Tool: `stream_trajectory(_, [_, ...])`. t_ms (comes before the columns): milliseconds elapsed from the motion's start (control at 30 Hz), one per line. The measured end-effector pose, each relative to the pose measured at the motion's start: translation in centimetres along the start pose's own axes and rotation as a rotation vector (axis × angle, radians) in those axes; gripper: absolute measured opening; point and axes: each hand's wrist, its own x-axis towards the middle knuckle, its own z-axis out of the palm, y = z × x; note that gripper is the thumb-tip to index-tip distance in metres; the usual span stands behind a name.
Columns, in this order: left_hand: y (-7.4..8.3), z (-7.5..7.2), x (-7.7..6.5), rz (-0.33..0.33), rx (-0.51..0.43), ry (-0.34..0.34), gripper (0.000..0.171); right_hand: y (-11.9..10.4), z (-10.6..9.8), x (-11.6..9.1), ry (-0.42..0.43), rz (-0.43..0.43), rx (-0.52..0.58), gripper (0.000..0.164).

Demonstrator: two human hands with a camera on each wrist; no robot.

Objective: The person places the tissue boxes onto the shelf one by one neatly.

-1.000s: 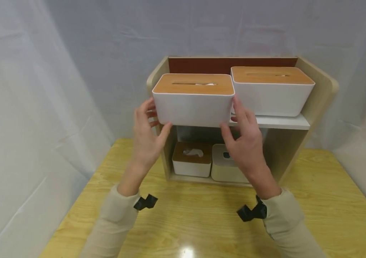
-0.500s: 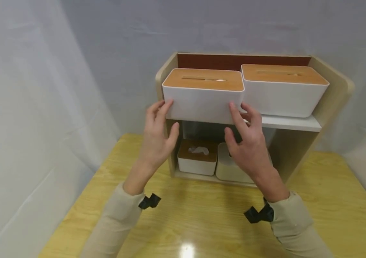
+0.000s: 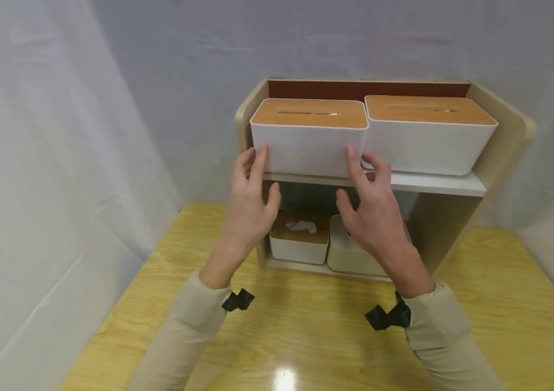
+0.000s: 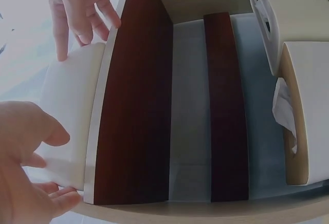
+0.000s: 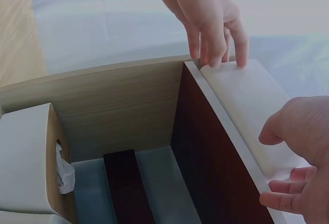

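A white tissue box with a wood-coloured lid (image 3: 311,147) sits upright at the left end of the upper shelf board (image 3: 433,182). My left hand (image 3: 252,201) rests its fingertips on the lower left of its front face, thumb apart from the fingers below. On the lower right of that face my right hand (image 3: 371,203) presses with an extended index finger, its other fingers near the corner. The right wrist view shows my left hand (image 5: 211,18) and right hand (image 5: 303,147) at opposite ends of the white box (image 5: 252,111).
A similar tissue box (image 3: 428,144) stands to the right on the same board. Below are a smaller wood-topped tissue box (image 3: 298,250) with tissue showing and a cream tissue box (image 3: 355,258), partly behind my right hand. The shelf unit (image 3: 457,228) stands on a wooden table (image 3: 306,326).
The left tissue box has gone back onto the shelf, roughly level with its neighbour. My hands have changed from gripping its ends to touching its front with their fingertips.
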Motion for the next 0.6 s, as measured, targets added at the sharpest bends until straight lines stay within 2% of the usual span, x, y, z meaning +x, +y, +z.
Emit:
stream_trajectory(267, [0.7, 0.7, 0.2, -0.012, 0.082, -0.063, 0.065, 0.2, 0.1, -0.1, -0.01, 0.023, -0.019, 0.069])
stream_trajectory(600, [1.1, 1.3, 0.2, -0.036, 0.119, -0.123, 0.064, 0.4, 0.4, -0.3, 0.014, 0.033, -0.039, 0.065])
